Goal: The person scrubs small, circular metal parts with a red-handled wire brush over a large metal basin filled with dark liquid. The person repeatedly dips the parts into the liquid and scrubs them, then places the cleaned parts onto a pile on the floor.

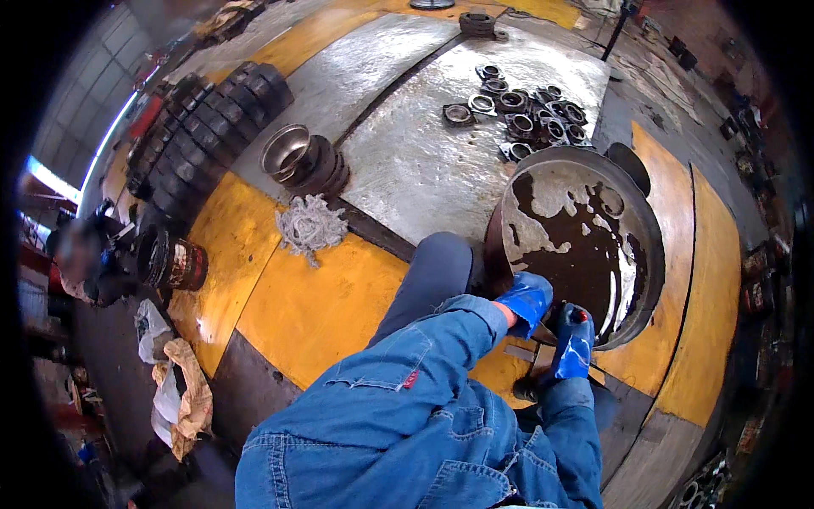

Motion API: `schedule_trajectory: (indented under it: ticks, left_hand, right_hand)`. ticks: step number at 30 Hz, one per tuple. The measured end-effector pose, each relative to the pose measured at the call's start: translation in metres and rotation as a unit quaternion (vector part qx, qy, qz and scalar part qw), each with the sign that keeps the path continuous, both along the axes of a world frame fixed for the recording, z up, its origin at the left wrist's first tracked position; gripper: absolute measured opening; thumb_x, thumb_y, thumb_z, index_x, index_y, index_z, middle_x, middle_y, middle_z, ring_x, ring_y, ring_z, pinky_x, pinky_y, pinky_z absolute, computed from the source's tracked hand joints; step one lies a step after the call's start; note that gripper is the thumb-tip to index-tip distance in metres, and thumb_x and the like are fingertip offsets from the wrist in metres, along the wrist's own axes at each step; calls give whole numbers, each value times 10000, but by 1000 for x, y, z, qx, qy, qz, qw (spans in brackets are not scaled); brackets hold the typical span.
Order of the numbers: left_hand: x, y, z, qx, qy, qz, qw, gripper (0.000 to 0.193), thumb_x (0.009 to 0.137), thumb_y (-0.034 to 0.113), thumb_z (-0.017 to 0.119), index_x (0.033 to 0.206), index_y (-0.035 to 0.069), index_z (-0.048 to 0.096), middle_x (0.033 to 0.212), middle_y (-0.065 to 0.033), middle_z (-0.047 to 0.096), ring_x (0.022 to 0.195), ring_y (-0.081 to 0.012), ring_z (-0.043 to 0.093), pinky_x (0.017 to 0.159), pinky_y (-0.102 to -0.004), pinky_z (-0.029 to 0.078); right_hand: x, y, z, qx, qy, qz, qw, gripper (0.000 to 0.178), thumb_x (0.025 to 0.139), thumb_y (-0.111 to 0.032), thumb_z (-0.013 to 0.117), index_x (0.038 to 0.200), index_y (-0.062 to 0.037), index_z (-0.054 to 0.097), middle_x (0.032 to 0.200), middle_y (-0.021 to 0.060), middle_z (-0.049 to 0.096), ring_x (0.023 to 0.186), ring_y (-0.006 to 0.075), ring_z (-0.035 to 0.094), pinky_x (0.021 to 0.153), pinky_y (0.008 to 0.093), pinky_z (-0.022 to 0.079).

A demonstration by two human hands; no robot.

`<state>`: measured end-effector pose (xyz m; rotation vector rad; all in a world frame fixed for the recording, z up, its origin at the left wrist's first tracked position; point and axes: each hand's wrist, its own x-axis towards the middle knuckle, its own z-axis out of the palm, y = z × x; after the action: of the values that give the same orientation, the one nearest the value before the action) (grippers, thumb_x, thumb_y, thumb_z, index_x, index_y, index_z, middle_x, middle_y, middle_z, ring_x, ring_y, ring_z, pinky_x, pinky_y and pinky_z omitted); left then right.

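Observation:
A large round metal basin [659, 254] stands in front of me to the right, holding dark, oily-looking liquid with pale foam patches. My left hand [527, 303], in a blue glove, is at the basin's near left rim. Its fingers look curled, and what they hold, if anything, is hidden. Just to its right, my right hand [575, 343], also gloved in blue, reaches over the near rim. Its fingers look closed around something dark with a small red spot, too small to name. Wet foam or liquid marks the right glove.
Several ring-shaped metal parts [521, 125] lie beyond the basin on a shiny metal sheet [407, 161]. Left are stacked bowls and rings [326, 170], a grey rag [310, 226], dark ribbed parts [212, 127], a bucket [188, 263] and bags [186, 399]. Another person [85, 254] is at far left.

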<state>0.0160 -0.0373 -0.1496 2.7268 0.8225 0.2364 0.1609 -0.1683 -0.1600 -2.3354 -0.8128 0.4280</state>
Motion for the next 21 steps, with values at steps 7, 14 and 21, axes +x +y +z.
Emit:
schedule_trajectory:
  ticks: [7, 14, 21]
  left_hand:
    - [-9, -2, 7, -9, 21, 11, 1000, 128, 815, 173, 749, 881, 102, 834, 884, -203, 776, 822, -365, 775, 653, -473, 575]
    - [-7, 2, 14, -27, 70, -20, 997, 152, 840, 221, 751, 922, 135, 845, 934, -156, 797, 872, -338, 781, 663, -465, 572]
    - [-1, 3, 24, -40, 88, -14, 995, 193, 892, 272, 739, 992, 159, 860, 997, -112, 815, 940, -335, 790, 720, -489, 590]
  right_hand:
    - [-9, 5, 7, -8, 41, 9, 999, 346, 992, -381, 714, 1040, -45, 780, 1046, 177, 790, 963, 320, 766, 883, 407, 588]
    - [2, 5, -4, -6, 12, 23, 1000, 334, 991, -375, 707, 1012, -51, 784, 1000, 183, 785, 946, 331, 762, 866, 421, 586]
    - [9, 1, -18, 1, -36, 5, 999, 311, 987, -350, 721, 981, -47, 791, 968, 165, 791, 931, 300, 768, 865, 403, 591]
